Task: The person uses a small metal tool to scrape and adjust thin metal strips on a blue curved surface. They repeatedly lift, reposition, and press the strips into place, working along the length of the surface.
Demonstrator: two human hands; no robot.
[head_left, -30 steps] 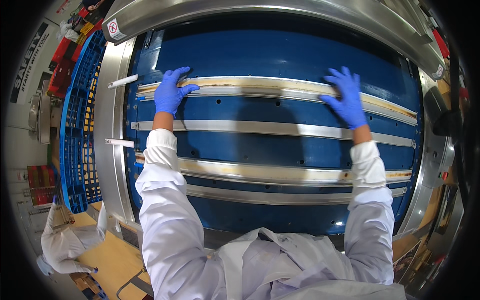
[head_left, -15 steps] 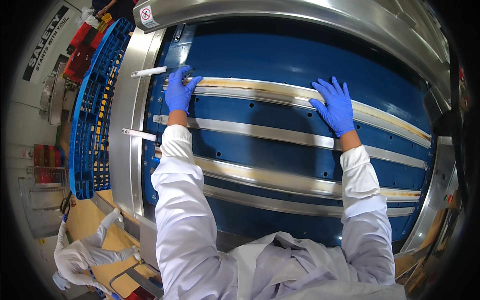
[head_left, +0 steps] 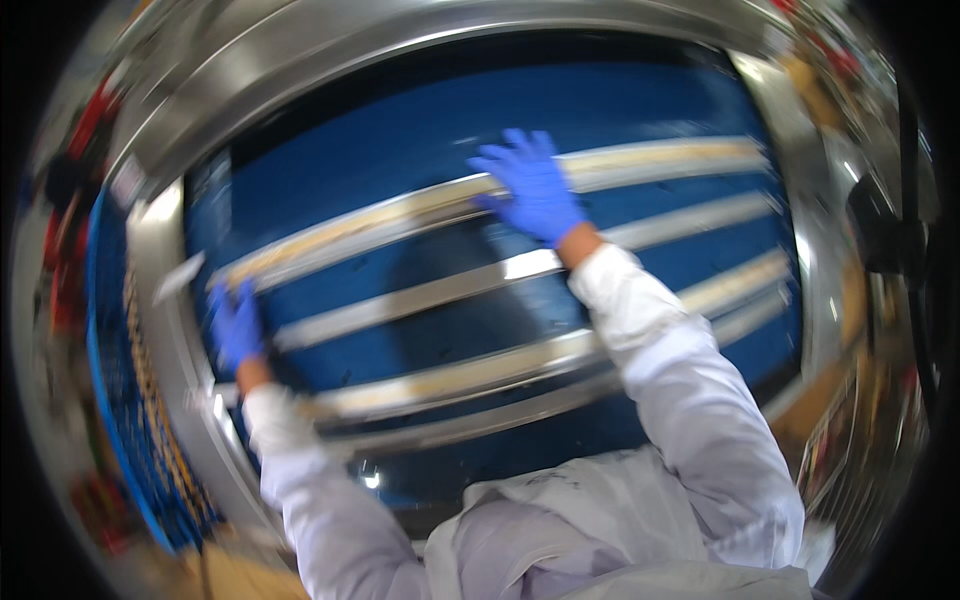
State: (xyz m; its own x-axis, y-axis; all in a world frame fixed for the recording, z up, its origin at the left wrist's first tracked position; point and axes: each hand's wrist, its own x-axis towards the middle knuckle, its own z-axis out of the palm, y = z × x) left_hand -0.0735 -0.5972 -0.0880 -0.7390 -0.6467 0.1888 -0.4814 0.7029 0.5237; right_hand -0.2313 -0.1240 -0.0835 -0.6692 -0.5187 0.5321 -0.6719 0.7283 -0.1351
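Observation:
Both my hands wear blue gloves and reach over a wide blue panel (head_left: 350,135) crossed by several long metal rails. My right hand (head_left: 535,190) lies on the farthest rail (head_left: 350,228), its fingers spread and its palm down. This rail is metal with a yellowed strip along it. At the same rail's left end is my left hand (head_left: 237,325), blurred, with fingers apart, touching or just beside the end. Nearer to me run a plain metal rail (head_left: 420,296), another yellowed rail (head_left: 470,368) and a thinner metal rail (head_left: 490,415).
A polished steel frame (head_left: 330,55) surrounds the panel. A white tab (head_left: 180,277) sticks out at the left edge. Left of the frame stands a blue plastic pallet (head_left: 110,400). Wire racking (head_left: 870,430) is at the right, with red items blurred at the far left.
The view has turned, so the rails now slant up to the right. My right hand appears farther left along the far rail. My left hand sits lower, at its left end.

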